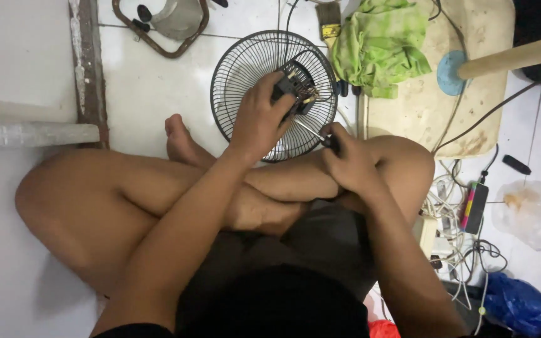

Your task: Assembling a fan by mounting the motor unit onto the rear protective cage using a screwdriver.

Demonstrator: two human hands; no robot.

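I sit cross-legged on a white tiled floor. My left hand (259, 119) grips a small black electrical part (297, 87) with brass terminals and wires, held over a round wire fan guard (245, 62) lying on the floor. My right hand (349, 161) rests on my knee and holds a screwdriver (313, 133) by its dark handle. The metal shaft points up and left, its tip at the underside of the black part.
A green cloth (380, 44) and a paintbrush (329, 22) lie behind the guard. A dirty cream fan base (471, 100) sits at right. Tangled cables and a power strip (452, 225) lie beside my right knee, with plastic bags (533, 213) further right. A metal frame (164, 25) is at top left.
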